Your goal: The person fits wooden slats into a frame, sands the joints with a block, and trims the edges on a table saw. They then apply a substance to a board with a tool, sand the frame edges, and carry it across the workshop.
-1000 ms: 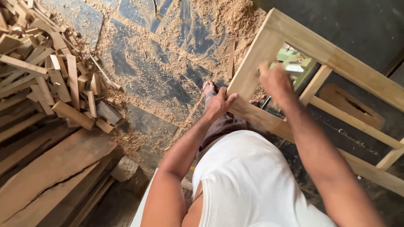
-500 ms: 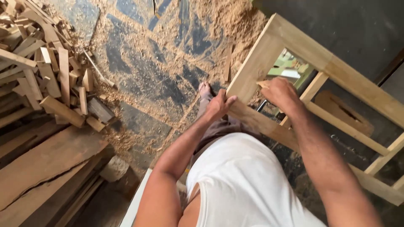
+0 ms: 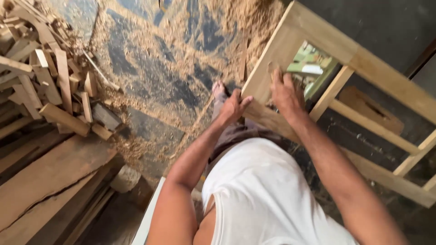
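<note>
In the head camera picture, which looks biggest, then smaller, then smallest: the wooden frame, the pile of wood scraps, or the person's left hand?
1. Wooden frame: it spans the picture's right side.
2. Pile of wood scraps: nearly as big, and cut off at the left edge, so first and second are uncertain.
3. Left hand: clearly smallest, resting on the frame's corner.
</note>
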